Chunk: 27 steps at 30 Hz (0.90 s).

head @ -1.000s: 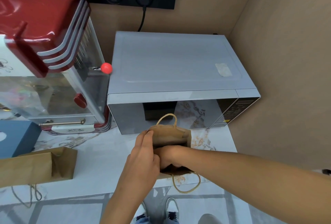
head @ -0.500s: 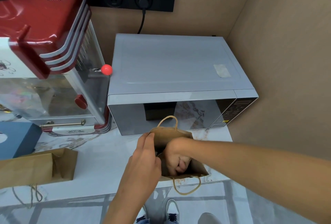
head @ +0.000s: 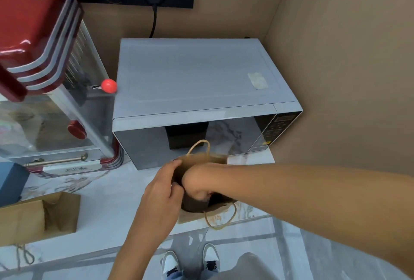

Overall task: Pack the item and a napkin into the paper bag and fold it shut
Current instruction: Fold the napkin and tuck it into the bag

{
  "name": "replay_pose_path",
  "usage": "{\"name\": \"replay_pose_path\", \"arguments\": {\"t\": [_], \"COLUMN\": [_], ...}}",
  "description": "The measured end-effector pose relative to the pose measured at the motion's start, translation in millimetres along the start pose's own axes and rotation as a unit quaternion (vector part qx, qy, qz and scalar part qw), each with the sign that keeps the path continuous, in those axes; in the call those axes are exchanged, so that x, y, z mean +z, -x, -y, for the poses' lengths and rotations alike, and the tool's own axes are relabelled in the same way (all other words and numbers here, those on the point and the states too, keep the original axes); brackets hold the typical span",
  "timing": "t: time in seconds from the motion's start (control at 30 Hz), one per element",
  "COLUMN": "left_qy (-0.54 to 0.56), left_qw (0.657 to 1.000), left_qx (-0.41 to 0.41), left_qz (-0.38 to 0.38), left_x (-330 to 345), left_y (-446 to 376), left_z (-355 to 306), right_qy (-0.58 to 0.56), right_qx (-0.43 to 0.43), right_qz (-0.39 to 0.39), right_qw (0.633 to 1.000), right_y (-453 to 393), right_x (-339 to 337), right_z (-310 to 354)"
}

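A brown paper bag [head: 202, 159] with twine handles stands upright on the marble counter, just in front of the microwave. My left hand [head: 162, 190] pinches the bag's left rim and holds the mouth apart. My right hand [head: 198, 184] reaches down into the bag from the right, with the wrist at the rim and the fingers mostly lost in the dark interior. I cannot see an item or a napkin; the bag's contents are hidden.
A grey microwave [head: 197, 78] stands right behind the bag, with a red popcorn machine [head: 44, 56] to its left. A second paper bag [head: 33, 217] lies on its side at the left, near a blue box [head: 9, 181]. The counter's front edge [head: 112, 250] runs below the bag, and a wall closes the right side.
My right hand has pushed from the bag's mouth down into its interior. The bag's mouth has spread wider, and my left hand has kept its hold on the rim.
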<state>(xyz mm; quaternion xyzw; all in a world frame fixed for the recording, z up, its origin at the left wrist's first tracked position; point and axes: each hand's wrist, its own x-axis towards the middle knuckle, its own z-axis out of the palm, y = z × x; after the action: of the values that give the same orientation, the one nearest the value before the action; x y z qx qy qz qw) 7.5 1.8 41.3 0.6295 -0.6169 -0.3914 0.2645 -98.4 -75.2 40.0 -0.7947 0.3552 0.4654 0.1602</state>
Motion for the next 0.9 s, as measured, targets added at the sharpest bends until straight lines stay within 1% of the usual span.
{"name": "replay_pose_path", "arguments": {"t": [0.03,0.07,0.1,0.17,0.23,0.3,0.4,0.43,0.53,0.6,0.9], "left_qy": [0.005,0.01,0.016,0.032,0.041,0.042,0.05,0.051,0.053,0.061,0.067], "left_qw": [1.0,1.0,1.0,0.999,0.999,0.999,0.998,0.998,0.998,0.998,0.997], "left_qx": [-0.006,-0.01,-0.013,-0.021,-0.022,-0.022,-0.02,-0.02,-0.016,-0.01,0.019], "left_qz": [0.003,0.008,0.014,0.024,0.026,0.025,0.026,0.027,0.029,0.026,0.018], "left_x": [-1,-1,-2,-4,-5,-5,-5,-5,-4,-4,-2], "left_y": [0,0,0,1,1,2,3,3,2,1,1], "left_z": [1,2,2,3,4,5,5,5,6,6,10], "right_qy": [-0.006,0.01,0.021,0.003,-0.064,-0.099,-0.12,-0.129,-0.128,-0.122,-0.188], "right_qx": [-0.014,-0.023,-0.025,-0.016,-0.004,0.01,0.032,0.04,0.07,0.088,0.113], "right_qz": [-0.041,-0.042,-0.016,0.018,-0.009,-0.007,0.01,0.003,-0.006,0.008,0.023], "right_qw": [0.999,0.999,0.999,1.0,0.998,0.995,0.992,0.991,0.989,0.989,0.975], "right_y": [-4,-8,-14,-26,-30,-30,-34,-35,-34,-37,-43], "right_x": [6,11,15,21,23,25,27,27,32,37,44], "right_z": [0,1,3,7,4,0,-2,-1,-3,-1,3]}}
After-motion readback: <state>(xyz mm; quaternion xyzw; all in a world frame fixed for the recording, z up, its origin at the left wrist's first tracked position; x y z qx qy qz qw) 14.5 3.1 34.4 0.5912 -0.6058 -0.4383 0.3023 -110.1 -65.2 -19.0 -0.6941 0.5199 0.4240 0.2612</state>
